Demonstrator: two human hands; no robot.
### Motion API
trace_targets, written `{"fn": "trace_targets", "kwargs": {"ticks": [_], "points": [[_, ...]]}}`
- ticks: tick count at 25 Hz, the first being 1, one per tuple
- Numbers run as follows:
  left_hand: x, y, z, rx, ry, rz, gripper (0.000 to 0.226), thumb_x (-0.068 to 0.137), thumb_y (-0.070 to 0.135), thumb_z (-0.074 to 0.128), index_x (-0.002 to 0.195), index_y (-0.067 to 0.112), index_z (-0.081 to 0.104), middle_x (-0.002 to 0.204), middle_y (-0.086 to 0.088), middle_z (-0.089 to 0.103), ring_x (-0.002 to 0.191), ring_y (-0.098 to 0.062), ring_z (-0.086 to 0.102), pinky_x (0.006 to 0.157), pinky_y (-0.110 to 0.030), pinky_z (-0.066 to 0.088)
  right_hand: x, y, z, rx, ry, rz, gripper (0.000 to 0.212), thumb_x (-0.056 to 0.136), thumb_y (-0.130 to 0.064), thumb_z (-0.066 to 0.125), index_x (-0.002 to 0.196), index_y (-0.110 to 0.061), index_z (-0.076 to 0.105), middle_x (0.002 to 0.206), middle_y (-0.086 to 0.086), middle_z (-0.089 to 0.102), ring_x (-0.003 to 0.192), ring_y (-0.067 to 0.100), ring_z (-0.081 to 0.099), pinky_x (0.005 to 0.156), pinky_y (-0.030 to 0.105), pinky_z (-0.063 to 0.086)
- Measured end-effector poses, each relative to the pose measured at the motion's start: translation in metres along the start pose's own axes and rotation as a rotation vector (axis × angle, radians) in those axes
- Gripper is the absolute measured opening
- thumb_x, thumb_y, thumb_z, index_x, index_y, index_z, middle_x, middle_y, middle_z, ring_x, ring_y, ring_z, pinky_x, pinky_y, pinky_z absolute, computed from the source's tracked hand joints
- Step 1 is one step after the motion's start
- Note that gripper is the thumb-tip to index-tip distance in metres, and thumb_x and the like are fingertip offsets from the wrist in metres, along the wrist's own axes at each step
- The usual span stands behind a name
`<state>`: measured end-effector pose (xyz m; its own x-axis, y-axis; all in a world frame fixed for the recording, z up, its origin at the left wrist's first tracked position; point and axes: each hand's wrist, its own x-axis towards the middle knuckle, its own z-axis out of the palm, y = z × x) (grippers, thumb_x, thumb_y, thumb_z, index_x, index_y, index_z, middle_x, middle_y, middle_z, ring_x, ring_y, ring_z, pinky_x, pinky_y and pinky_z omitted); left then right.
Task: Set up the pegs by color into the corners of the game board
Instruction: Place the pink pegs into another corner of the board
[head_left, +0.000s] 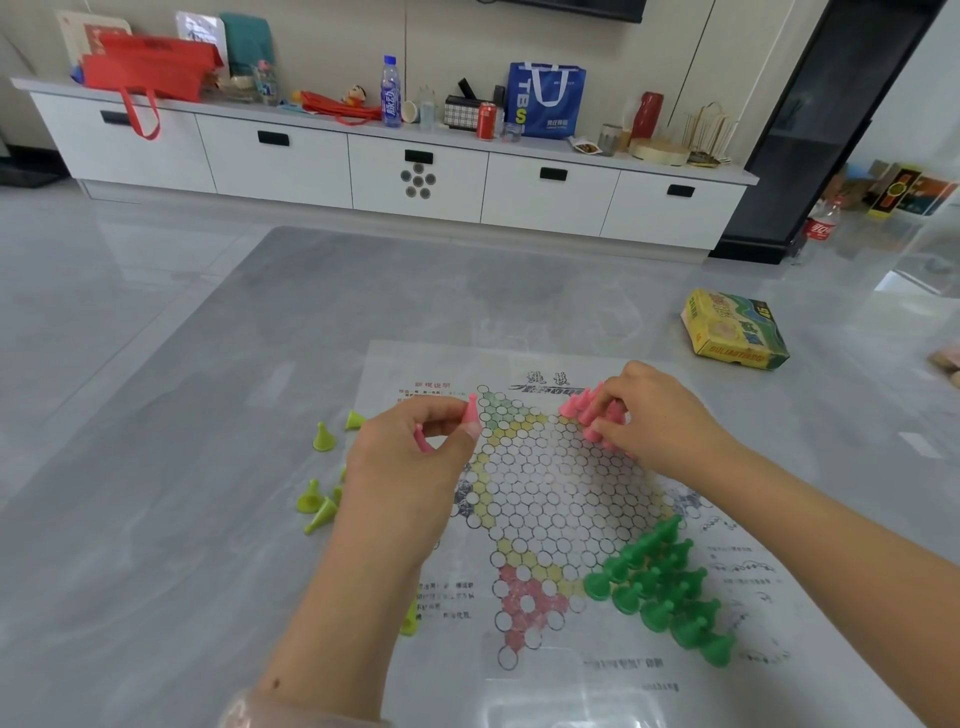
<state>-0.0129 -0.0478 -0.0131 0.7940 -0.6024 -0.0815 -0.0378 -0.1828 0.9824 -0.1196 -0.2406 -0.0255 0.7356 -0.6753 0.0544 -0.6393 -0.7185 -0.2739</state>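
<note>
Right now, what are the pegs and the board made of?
Green pegs: likely moulded plastic, uniform colour, slight sheen. Pink pegs: same look. Game board: seemingly a thin printed sheet, paper or film; it lies flat and looks glossy, so which one is unclear.

Bare forearms; left wrist (260, 706) apparently wears a pale cuff.

One game board (545, 499) lies on the bench, with one yellow box (735, 330) beyond it. About ten dark green pegs (660, 587) fill one corner. Six or so yellow-green pegs (317, 499) show, and the pink pegs (587, 408) are too bunched to count.
</note>
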Motion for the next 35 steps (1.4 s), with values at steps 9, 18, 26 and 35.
{"fn": "trace_targets", "kwargs": {"ticks": [9, 18, 26, 35], "points": [[-0.002, -0.001, 0.001, 0.049, 0.039, -0.006, 0.010, 0.078, 0.029, 0.068, 0.080, 0.025, 0.059, 0.084, 0.011, 0.059, 0.085, -0.008, 0.053, 0.062, -0.017, 0.038, -0.029, -0.073, -0.023, 0.436, -0.109, -0.271, 0.015, 0.088, -0.033, 0.053, 0.092, -0.027, 0.066, 0.086, -0.012, 0.065, 0.070, -0.004, 0.054, 0.063, 0.007, 0.042], [-0.005, 0.002, -0.002, 0.050, 0.043, -0.045, 0.012, 0.078, 0.029, 0.068, 0.078, 0.023, 0.058, 0.072, 0.009, 0.046, 0.071, -0.006, 0.048, 0.057, -0.020, 0.035, -0.028, -0.085, -0.016, 0.540, -0.130, -0.253, 0.016, 0.088, -0.028, 0.055, 0.087, -0.020, 0.069, 0.076, -0.011, 0.064, 0.056, -0.010, 0.052, 0.052, 0.004, 0.039], [-0.005, 0.005, 0.000, 0.005, 0.062, -0.112, 0.009, 0.087, 0.014, 0.054, 0.085, 0.023, 0.056, 0.077, 0.009, 0.048, 0.061, -0.007, 0.046, 0.039, -0.009, 0.038, -0.006, -0.058, -0.026, 0.643, -0.065, 0.038, 0.014, 0.088, -0.024, 0.055, 0.082, -0.022, 0.068, 0.083, -0.003, 0.071, 0.050, 0.011, 0.049, 0.044, 0.025, 0.044], [0.000, 0.002, 0.005, -0.016, 0.006, -0.160, 0.027, 0.086, -0.004, 0.037, 0.084, 0.017, 0.053, 0.079, 0.007, 0.054, 0.058, -0.010, 0.045, 0.034, -0.005, 0.032, 0.013, -0.019, -0.012, 0.344, -0.191, 0.189, 0.013, 0.087, -0.017, 0.057, 0.084, -0.014, 0.069, 0.076, 0.010, 0.071, 0.055, 0.021, 0.064, 0.052, 0.037, 0.057]]}}
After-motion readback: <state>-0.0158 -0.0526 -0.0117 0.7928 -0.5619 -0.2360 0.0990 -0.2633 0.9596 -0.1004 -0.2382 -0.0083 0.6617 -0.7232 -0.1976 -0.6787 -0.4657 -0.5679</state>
